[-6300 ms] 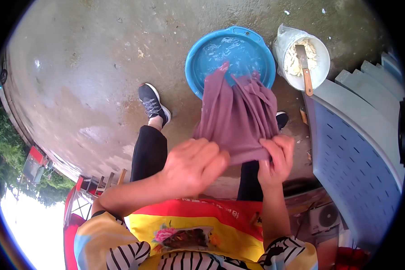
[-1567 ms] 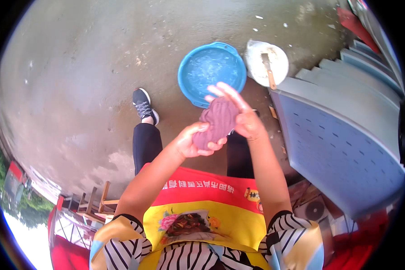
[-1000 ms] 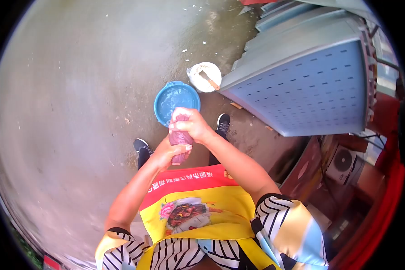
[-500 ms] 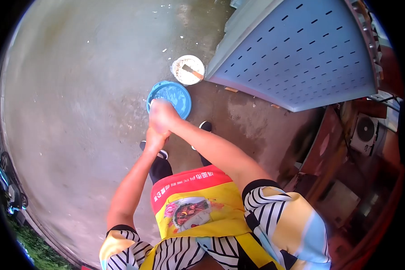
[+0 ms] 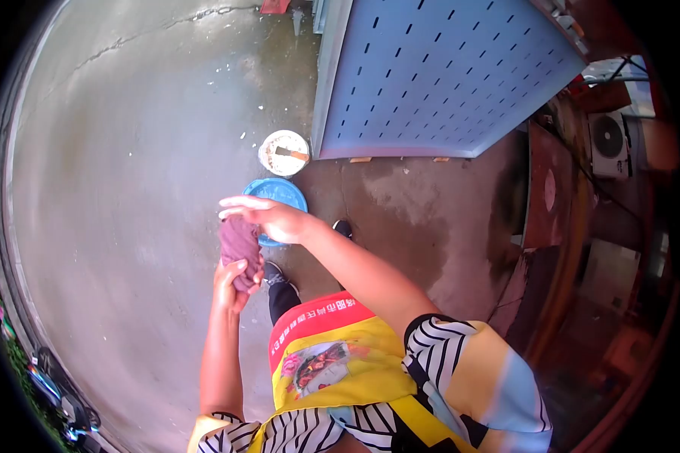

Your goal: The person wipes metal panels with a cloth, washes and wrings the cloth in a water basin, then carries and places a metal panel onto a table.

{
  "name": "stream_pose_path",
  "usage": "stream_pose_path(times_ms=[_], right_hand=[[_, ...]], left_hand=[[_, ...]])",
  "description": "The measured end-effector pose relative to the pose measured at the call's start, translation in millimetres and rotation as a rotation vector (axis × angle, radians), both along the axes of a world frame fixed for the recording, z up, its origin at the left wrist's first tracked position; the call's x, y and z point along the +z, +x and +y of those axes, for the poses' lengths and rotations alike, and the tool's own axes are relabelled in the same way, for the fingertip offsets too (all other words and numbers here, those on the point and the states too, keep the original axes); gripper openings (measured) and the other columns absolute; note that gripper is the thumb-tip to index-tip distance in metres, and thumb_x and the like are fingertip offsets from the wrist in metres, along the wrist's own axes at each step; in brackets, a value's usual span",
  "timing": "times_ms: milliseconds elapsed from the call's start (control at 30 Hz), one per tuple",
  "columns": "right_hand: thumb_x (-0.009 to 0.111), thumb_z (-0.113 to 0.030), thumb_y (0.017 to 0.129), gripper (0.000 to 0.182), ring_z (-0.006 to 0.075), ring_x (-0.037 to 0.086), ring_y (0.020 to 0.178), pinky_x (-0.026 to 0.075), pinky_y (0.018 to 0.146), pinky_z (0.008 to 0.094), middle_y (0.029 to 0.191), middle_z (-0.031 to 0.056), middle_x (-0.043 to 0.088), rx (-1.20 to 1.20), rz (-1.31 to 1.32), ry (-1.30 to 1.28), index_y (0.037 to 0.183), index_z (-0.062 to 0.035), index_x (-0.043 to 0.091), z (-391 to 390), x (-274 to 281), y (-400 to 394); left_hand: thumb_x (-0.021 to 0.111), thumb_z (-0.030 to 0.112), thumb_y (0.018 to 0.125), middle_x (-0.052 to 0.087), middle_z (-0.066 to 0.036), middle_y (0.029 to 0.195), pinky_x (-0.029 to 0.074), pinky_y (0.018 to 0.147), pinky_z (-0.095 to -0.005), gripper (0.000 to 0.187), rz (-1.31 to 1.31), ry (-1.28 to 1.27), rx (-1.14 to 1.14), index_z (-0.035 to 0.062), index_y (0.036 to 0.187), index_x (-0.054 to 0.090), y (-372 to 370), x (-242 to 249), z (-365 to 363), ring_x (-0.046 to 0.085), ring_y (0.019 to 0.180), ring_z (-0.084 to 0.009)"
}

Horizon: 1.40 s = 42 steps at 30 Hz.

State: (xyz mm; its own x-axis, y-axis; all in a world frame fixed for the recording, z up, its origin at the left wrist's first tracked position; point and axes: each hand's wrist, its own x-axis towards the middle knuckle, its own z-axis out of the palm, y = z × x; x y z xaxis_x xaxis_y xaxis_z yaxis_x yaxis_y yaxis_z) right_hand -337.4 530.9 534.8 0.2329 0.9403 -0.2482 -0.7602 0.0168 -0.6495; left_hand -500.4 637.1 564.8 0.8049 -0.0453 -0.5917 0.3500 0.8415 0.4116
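My left hand [image 5: 229, 281] grips a bunched, damp-looking purple cloth [image 5: 239, 243] from below, its thumb lying across the folds. At the top end of the cloth is my right hand [image 5: 276, 219], fingers stretched out flat to the left; its palm is turned away, and its underside seems to touch the cloth. Just beneath and beyond my hands stands a blue basin [image 5: 289, 193] on the ground, partly covered by the right hand. What lies low inside it is mostly hidden.
Beyond the basin stands a white bucket [image 5: 272, 167] with a wooden-handled scraper [image 5: 289, 152] across its top. A large slotted blue metal panel [image 5: 431, 83] rises at the right. My shoes [image 5: 281, 279] are close to the basin, on wet concrete [image 5: 143, 196].
My hands were clasped together over the basin; now they have come apart and the purple cloth shows between them. They moved slightly left, and the camera view has turned.
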Motion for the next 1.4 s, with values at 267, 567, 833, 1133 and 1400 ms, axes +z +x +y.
stream_pose_path(times_ms=[267,567,833,1133,1400], right_hand=[[0.071,-0.058,0.067,0.093,0.0315,0.037,0.128,0.040,0.099,0.0449,0.139,0.0185,0.036,-0.178,0.203,0.618,0.135,-0.0041,0.038,29.9,95.3,-59.7],[0.072,-0.005,0.068,0.023,0.0164,0.060,0.089,0.047,0.079,0.0309,0.093,0.0083,0.064,-0.087,-0.546,0.144,0.086,-0.0026,0.058,45.2,168.7,-65.8],[0.064,0.000,0.071,0.011,0.0247,0.064,0.072,0.052,0.069,0.0365,0.077,0.0113,0.060,-0.227,-0.101,0.178,0.078,0.0005,0.055,44.3,176.5,-83.7],[0.065,-0.004,0.072,0.010,0.0154,0.062,0.064,0.050,0.060,0.0304,0.069,0.0073,0.060,-0.241,-0.454,-0.002,0.076,0.0004,0.057,44.5,162.3,-79.6],[0.070,-0.011,0.074,0.017,0.0133,0.060,0.060,0.049,0.058,0.0299,0.065,0.0054,0.060,-0.319,-0.604,-0.149,0.076,0.0000,0.057,54.9,139.1,-77.5]], left_hand=[[0.066,0.039,0.080,0.047,-0.003,0.087,0.037,0.042,-0.0236,0.066,-0.305,-0.978,0.206,0.0013,0.126,0.037,-29.3,81.3,-17.7,0.047,0.060,-0.0107],[0.062,0.051,0.081,0.050,-0.010,0.091,0.039,0.041,-0.0213,0.060,-0.227,-0.340,0.048,0.0008,0.110,0.046,-47.8,115.0,22.6,0.047,0.064,-0.0142],[0.081,0.027,0.065,0.055,-0.012,0.088,0.044,0.046,-0.0255,0.067,-0.279,-0.148,-0.255,-0.0010,0.114,0.045,-49.5,147.1,43.9,0.054,0.066,-0.0184],[0.073,0.014,0.065,0.054,-0.005,0.067,0.041,0.042,-0.0257,0.044,-0.087,0.345,-0.413,0.0010,0.100,0.050,-34.7,142.0,41.8,0.052,0.051,-0.0146],[0.071,0.014,0.066,0.053,-0.004,0.066,0.036,0.040,-0.0260,0.027,-0.070,0.572,-0.333,0.0024,0.083,0.054,-25.2,102.2,39.9,0.051,0.049,-0.0143]])
